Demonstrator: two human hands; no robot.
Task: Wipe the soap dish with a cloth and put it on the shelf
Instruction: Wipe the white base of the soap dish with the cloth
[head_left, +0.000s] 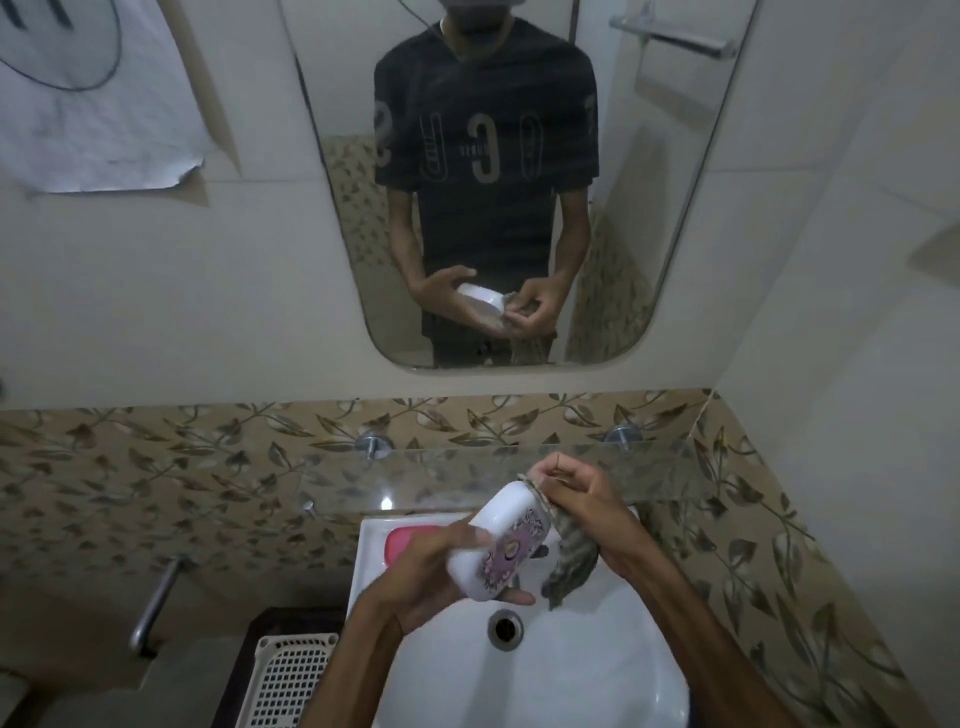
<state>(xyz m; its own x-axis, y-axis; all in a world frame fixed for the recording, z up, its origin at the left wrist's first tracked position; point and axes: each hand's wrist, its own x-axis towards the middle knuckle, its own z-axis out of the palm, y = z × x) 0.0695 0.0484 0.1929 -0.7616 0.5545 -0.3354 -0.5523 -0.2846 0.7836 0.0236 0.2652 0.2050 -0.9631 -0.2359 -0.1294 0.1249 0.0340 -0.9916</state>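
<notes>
While held over the sink (545, 670) in the left hand (415, 577), soap dish (501, 540) wiped by cloth (569, 558) pinched in the right hand (576, 499); could slip from wet fingers, missing the glass shelf (467, 467).

- one white oval plastic soap dish (506, 540) with a purple floral pattern
- one grey-green patterned cloth (569, 564)
- two bare hands: left hand (441, 566), right hand (582, 499)
- one clear glass wall shelf (644, 467)
- two round chrome shelf brackets: (373, 442) and (622, 434)
- one white ceramic washbasin (597, 665)
- one round metal drain (505, 629)
- one pink rounded plastic lid (410, 540) on the basin ledge
- one rounded wall mirror (519, 182)
- one white perforated plastic basket (291, 680)
- one white paper sheet (93, 98) on the wall
</notes>
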